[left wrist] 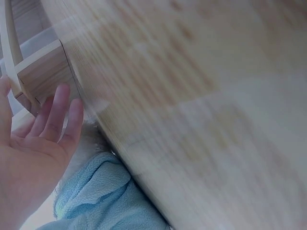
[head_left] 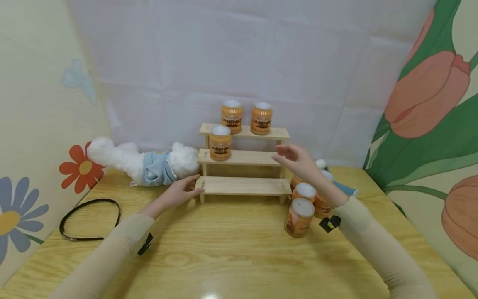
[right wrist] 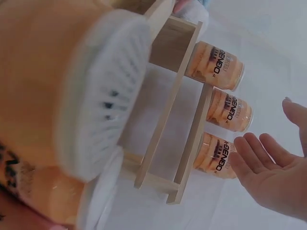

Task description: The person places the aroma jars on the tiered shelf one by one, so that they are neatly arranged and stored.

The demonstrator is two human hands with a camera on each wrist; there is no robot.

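A three-step wooden rack point(head_left: 244, 185) stands on the table. Two orange cans, a left one point(head_left: 231, 117) and a right one point(head_left: 261, 119), sit on its top step; a third orange can point(head_left: 220, 144) sits at the left of the middle step. My left hand point(head_left: 178, 193) is at the left end of the lowest step, its fingers loosely bent beside the wood; whether they touch cannot be told. Near the right end of the middle step is my right hand point(head_left: 298, 162), holding nothing. In the right wrist view, that hand point(right wrist: 273, 172) has its fingers extended close to the cans.
Several more orange cans point(head_left: 298, 218) cluster on the table right of the rack, partly behind my right forearm. A blue item point(head_left: 345, 189) lies behind them. Left are a white plush toy in blue clothing point(head_left: 154, 168) and a black headband-like loop point(head_left: 89, 200). White sheeting point(head_left: 186, 62) hangs behind.
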